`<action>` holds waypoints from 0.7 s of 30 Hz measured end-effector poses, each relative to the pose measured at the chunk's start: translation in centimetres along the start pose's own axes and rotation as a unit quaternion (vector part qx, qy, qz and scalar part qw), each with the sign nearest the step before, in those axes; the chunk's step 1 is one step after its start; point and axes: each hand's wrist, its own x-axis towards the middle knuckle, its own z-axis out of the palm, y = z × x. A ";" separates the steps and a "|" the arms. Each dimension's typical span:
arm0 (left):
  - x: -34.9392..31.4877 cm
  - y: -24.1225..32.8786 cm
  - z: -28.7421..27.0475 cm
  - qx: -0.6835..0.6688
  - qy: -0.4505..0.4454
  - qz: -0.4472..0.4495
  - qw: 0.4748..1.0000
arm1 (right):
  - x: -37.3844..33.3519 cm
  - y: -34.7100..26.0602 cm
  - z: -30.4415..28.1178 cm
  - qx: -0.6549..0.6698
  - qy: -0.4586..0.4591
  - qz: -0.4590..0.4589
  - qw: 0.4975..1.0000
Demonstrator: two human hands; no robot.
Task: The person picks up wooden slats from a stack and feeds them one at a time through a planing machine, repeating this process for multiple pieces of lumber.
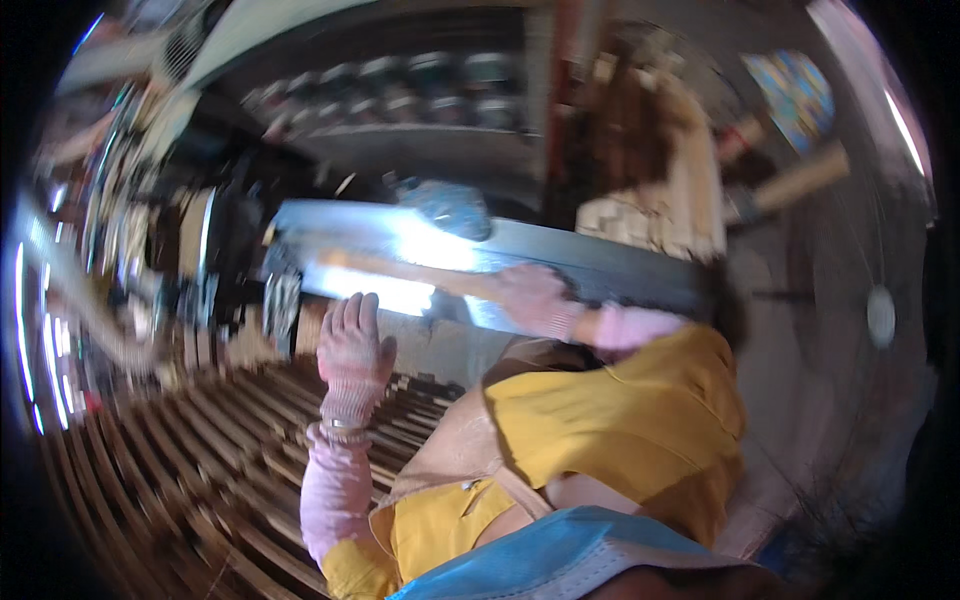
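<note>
Rows of wooden slats (215,450) spread below the shiny metal table (610,258). Lengthwise over it runs a wooden stick (400,270), bare metal either side, its right end gripped by the right hand (535,300). The left hand (352,345), fingers extended, is near the close edge.

Centre, the blurred right hand (538,300) hides one end of a blurred strip (410,270). Objects (430,75) in rows at upper centre are too smeared to tell. The bottom edge cuts off the mask (550,550); lower left, slats (205,412) fade into darkness.
</note>
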 end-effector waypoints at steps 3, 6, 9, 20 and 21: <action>-3.2 -0.7 -1.2 -0.078 -0.016 -0.151 0.985 | 1.7 -0.7 0.4 -0.089 -0.007 0.070 0.994; -6.2 -1.6 0.0 -0.098 0.072 -0.190 0.974 | 8.2 -0.1 6.6 -0.149 0.221 0.015 0.964; -8.9 -3.1 -0.3 -0.181 0.216 -0.243 0.928 | 19.3 -1.9 12.0 -0.145 0.319 -0.006 0.937; -22.1 -11.4 -4.8 0.058 0.579 -0.361 0.729 | 20.2 -11.6 6.4 -0.082 0.054 -0.052 0.994; -22.7 -11.5 -6.2 0.116 0.571 -0.365 0.726 | 17.6 -9.0 6.5 -0.097 0.053 -0.044 0.993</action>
